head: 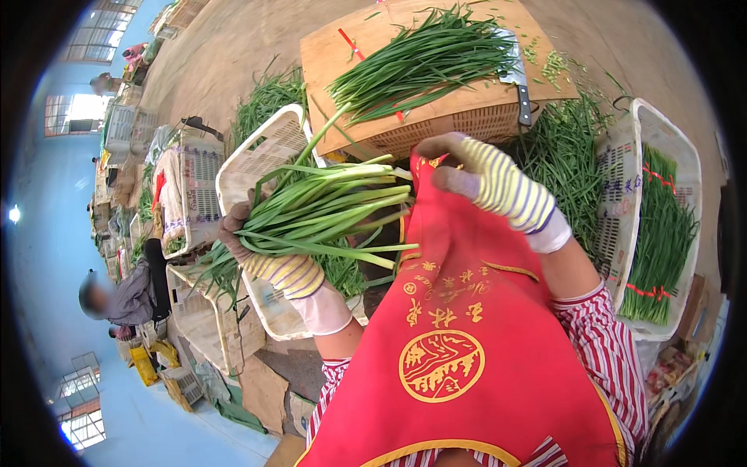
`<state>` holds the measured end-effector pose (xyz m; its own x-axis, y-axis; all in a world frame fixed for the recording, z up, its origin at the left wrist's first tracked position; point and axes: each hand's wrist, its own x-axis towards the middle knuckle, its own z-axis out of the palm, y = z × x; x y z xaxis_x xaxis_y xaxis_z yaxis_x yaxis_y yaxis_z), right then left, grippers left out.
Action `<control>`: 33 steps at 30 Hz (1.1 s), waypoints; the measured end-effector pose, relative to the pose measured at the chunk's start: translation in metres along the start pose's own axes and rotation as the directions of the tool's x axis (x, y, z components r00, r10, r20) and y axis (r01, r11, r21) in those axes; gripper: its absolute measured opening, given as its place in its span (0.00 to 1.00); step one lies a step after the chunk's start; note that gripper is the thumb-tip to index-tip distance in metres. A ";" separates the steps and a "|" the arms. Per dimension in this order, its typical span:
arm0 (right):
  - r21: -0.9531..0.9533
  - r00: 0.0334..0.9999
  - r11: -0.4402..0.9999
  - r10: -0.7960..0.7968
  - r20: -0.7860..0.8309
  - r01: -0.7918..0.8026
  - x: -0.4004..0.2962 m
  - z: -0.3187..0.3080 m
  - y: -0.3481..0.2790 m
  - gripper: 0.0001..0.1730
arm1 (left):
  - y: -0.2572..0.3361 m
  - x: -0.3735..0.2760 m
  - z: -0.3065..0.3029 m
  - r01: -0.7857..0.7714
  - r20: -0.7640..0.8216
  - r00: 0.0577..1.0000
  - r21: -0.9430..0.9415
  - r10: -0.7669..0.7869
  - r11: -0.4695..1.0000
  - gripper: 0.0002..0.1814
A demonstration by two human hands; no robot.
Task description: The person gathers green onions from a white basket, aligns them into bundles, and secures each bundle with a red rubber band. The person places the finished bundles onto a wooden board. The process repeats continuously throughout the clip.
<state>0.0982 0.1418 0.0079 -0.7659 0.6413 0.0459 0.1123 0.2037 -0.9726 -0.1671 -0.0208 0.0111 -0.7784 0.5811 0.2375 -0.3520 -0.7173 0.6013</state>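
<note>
My left hand [268,251], in a yellow-striped work glove, grips a loose bunch of green garlic chives [327,204], pale stem ends towards the right. Against the upper part of the red apron [496,362] is my right hand [496,181], gloved too, its thumb and fingers bent near the cloth; whether it pinches anything is unclear. Beyond my hands, a pile of chives [426,64] lies on a wooden board [327,64], with one long stalk sticking out over the near edge. A cleaver [513,70] with a black handle rests at the pile's right end.
Right, a white plastic crate [694,233] holds chive bundles [659,233] tied with red bands. Leaf scraps [566,169] heap beside the board. Left stand an open white crate [227,175] and another crate [201,315]. Further left, a person [131,298] sits near more crates.
</note>
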 end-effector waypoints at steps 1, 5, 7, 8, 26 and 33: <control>0.081 0.998 0.995 -0.056 0.019 0.054 0.002 0.007 -0.009 0.24 | -0.003 -0.002 0.003 0.015 0.013 1.000 0.005 -0.015 1.000 0.15; -0.288 0.977 0.934 -0.211 0.036 0.212 0.009 0.012 -0.016 0.17 | -0.002 -0.001 0.002 0.018 0.001 1.000 0.012 -0.018 1.000 0.17; -0.082 0.990 0.992 -0.106 -0.096 0.099 0.002 0.001 0.009 0.17 | 0.005 0.000 -0.001 -0.043 -0.167 0.984 0.141 0.067 0.989 0.17; -0.100 0.991 0.992 0.066 -0.119 -0.078 -0.002 -0.009 0.022 0.17 | 0.015 0.001 -0.008 -0.053 -0.174 0.982 0.137 0.077 0.989 0.16; 0.460 0.977 0.875 0.201 -0.067 -0.148 0.003 -0.008 0.065 0.19 | 0.018 0.006 -0.018 -0.009 -0.400 0.916 -0.004 0.006 1.000 0.10; 0.179 0.956 0.957 -0.256 0.144 0.229 0.014 0.032 0.000 0.41 | -0.006 0.002 -0.004 -0.001 -0.328 0.944 0.104 0.035 0.995 0.12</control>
<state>0.0673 0.1274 0.0011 -0.8522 0.4541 0.2598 -0.1811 0.2099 -0.9608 -0.1688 -0.0167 0.0045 -0.9178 0.3969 -0.0052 -0.2954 -0.6741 0.6770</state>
